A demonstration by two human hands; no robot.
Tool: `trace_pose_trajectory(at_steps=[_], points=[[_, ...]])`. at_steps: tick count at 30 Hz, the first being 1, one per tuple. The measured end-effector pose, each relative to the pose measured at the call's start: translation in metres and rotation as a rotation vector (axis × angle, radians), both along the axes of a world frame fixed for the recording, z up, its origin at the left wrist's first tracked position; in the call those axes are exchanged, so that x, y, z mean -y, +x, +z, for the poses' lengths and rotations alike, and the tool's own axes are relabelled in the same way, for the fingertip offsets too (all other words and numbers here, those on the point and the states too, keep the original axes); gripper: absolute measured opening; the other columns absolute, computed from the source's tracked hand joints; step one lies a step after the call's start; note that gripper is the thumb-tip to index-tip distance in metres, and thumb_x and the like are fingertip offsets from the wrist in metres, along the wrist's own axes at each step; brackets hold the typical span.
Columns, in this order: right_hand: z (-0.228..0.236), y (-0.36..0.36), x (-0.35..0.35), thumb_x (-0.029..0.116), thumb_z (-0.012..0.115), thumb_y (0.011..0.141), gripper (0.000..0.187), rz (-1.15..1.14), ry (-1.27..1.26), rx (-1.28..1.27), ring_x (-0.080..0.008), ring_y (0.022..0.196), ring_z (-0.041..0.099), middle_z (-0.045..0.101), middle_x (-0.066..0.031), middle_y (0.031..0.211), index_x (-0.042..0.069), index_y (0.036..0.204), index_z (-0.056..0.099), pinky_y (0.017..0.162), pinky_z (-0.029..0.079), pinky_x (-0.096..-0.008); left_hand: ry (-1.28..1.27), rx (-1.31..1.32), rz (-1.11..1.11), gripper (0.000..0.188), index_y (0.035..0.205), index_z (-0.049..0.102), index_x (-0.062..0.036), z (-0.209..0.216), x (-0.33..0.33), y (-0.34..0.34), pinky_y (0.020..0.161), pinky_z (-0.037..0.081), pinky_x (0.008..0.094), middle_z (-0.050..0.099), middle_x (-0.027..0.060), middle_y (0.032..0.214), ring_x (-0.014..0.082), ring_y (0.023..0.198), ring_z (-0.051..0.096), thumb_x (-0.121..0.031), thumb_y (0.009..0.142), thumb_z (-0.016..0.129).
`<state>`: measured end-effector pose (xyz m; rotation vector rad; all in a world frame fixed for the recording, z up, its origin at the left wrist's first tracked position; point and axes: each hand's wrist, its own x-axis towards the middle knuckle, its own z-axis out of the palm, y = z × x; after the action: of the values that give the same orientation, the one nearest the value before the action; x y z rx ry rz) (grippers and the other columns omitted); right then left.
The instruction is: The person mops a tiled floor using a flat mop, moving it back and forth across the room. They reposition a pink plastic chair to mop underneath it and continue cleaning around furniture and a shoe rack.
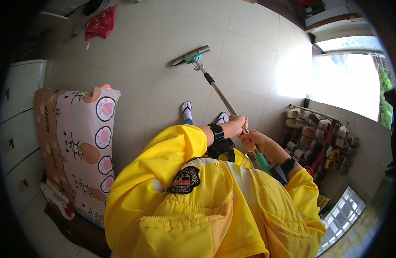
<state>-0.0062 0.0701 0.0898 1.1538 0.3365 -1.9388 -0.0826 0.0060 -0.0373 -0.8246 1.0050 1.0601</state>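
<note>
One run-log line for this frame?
left hand: grips mop handle | right hand: grips it lower | mop head: on tiled floor

Open pale tiled floor (163,56) lies ahead around the grey flat mop head (191,56). The patterned pink cushion (84,142) crowds the left; the wall-side shoe rack (322,137) hems the right.

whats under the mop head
The mop head lies flat on pale floor tiles; a tile joint runs near it. Whatever lies directly beneath is covered. Both hands, left hand and right hand, grip the handle.
</note>
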Motion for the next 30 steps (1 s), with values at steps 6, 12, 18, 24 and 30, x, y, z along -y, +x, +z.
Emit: trace_pose_trajectory(at_steps=[6,12,18,24,30], points=[[-0.018,-0.035,0.001,0.018,0.046,0.083,0.037,-0.021,-0.104,0.055,-0.0042,0.031,0.026,0.03,0.0056,0.041,0.015,0.05,0.03,0.031,0.02,-0.0172,0.008,-0.025,-0.022,0.017,0.07,0.043,-0.0011,-0.012,-0.001,-0.035,0.029,0.023,0.0173,0.04,0.0023,0.051,0.0068,0.033,0.029,-0.001,0.076,0.028],[-0.056,-0.102,0.004,0.018,0.05,0.081,0.033,-0.062,0.039,-0.046,-0.0054,0.031,0.029,0.031,0.0032,0.041,0.013,0.053,0.033,0.03,0.023,-0.0182,0.041,-0.03,-0.007,0.017,0.07,0.043,-0.0012,-0.027,-0.003,-0.116,0.029,0.023,0.0175,0.04,0.0023,0.05,0.0068,0.033,0.029,-0.001,0.076,0.028],[-0.074,-0.169,0.025,0.018,0.054,0.079,0.029,-0.208,0.149,-0.13,-0.0068,0.03,0.034,0.037,0.0009,0.041,0.009,0.057,0.038,0.028,0.026,-0.0168,0.043,0.027,-0.004,0.017,0.07,0.043,-0.0012,-0.021,-0.001,-0.198,0.029,0.023,0.0178,0.04,0.0023,0.05,0.0067,0.033,0.029,0.0,0.076,0.027],[-0.07,-0.132,0.021,0.016,0.055,0.078,0.028,-0.136,0.243,-0.092,-0.0064,0.029,0.033,0.035,0.0027,0.041,0.011,0.057,0.038,0.029,0.028,-0.0175,0.065,0.022,0.042,0.016,0.067,0.043,-0.0005,-0.022,0.008,-0.155,0.03,0.024,0.0195,0.042,0.0041,0.051,0.0085,0.033,0.032,0.0,0.075,0.03],[-0.045,-0.039,0.009,0.018,0.051,0.08,0.026,-0.069,0.069,-0.062,-0.0043,0.033,0.027,0.031,0.0055,0.044,0.013,0.058,0.038,0.031,0.02,-0.0179,0.035,0.057,0.083,0.016,0.064,0.044,0.0005,-0.028,0.005,-0.048,0.031,0.026,0.0216,0.044,0.0063,0.052,0.0106,0.034,0.035,0.001,0.074,0.032]])
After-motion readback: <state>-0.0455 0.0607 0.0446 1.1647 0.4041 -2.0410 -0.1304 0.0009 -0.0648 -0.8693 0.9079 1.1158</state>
